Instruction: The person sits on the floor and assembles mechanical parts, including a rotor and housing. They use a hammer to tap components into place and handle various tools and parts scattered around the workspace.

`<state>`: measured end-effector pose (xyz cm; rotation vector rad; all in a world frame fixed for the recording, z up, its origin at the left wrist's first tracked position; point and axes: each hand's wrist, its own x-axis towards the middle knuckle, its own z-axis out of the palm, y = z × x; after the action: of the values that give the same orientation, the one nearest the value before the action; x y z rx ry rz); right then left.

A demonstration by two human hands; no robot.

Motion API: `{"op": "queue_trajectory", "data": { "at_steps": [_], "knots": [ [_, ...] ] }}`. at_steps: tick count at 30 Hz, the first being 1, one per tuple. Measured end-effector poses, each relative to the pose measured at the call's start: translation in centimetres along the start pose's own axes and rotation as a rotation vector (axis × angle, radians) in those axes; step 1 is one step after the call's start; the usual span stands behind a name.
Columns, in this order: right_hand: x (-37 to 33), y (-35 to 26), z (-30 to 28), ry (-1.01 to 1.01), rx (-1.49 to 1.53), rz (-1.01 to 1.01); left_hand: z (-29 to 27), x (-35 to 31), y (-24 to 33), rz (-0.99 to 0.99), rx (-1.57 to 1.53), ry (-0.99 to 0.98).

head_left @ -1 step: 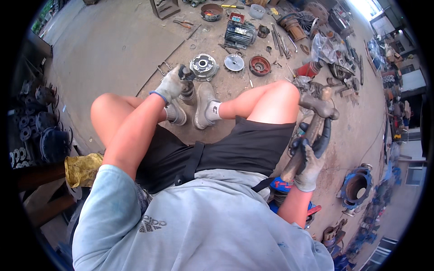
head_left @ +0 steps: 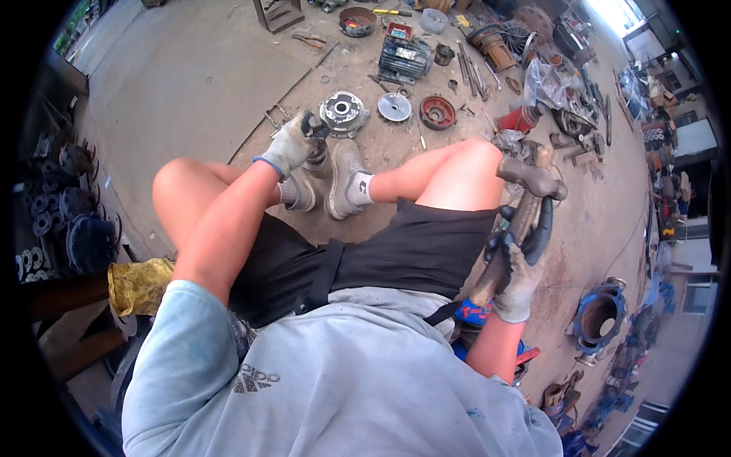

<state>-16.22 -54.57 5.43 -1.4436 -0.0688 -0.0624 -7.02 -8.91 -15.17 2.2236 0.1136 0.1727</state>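
My left hand (head_left: pixel 289 143), in a grey work glove with dark fingertips, is closed around the top of a dark cylindrical metal part (head_left: pixel 317 158). The part stands between my shoes, and its lower end is partly hidden by my hand and shoe. Over my right thigh, my right hand (head_left: pixel 524 270), gloved the same way, grips a hammer (head_left: pixel 533 181) by its worn wooden handle. The steel head is uppermost. Just beyond my feet lie a round silver flange housing (head_left: pixel 343 113), a flat metal disc (head_left: pixel 394 107) and a red ring-shaped housing (head_left: pixel 438 112).
An electric motor (head_left: pixel 404 59) sits farther out on the concrete floor, near a brown round pan (head_left: pixel 357 21) and pliers (head_left: pixel 311 39). Long rods (head_left: pixel 474 72) and scattered parts fill the far right. A blue valve body (head_left: pixel 600 316) stands at right; stacked flanges (head_left: pixel 46 206) line the left.
The hammer in my right hand has shifted slightly left and its head has tilted a little. My left hand stays on the metal part.
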Motion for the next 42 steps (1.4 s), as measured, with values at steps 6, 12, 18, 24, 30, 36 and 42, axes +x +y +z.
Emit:
{"op": "queue_trajectory", "data": {
  "at_steps": [6, 12, 18, 24, 30, 36, 42],
  "knots": [
    [2.2, 0.5, 3.5, -0.18, -0.124, 0.171, 0.2, -1.2, 2.7, 0.016, -0.11, -0.053],
    [4.7, 2.6, 9.3, -0.41, -0.294, 0.151, -1.5, -1.5, 5.7, -0.064, -0.099, -0.09],
    [7.2, 4.1, 13.3, -0.541, -0.264, 0.177, -1.6, -1.5, 4.8, -0.065, -0.111, -0.028],
    [9.5, 5.2, 15.9, -0.582, -0.317, 0.122, -1.8, -0.8, 4.6, -0.126, -0.154, -0.022],
    [10.4, 5.8, 17.1, -0.683, -0.526, -0.126, -1.6, -0.2, 4.1, -0.12, -0.176, -0.041],
    [11.1, 5.1, 18.8, -0.635, -0.684, -0.503, -1.2, 0.1, 3.3, -0.088, -0.143, -0.031],
    [11.1, 9.0, 19.3, -0.654, -0.933, -0.45, -1.3, 0.0, 4.0, -0.093, -0.16, -0.026]
  ]
}}
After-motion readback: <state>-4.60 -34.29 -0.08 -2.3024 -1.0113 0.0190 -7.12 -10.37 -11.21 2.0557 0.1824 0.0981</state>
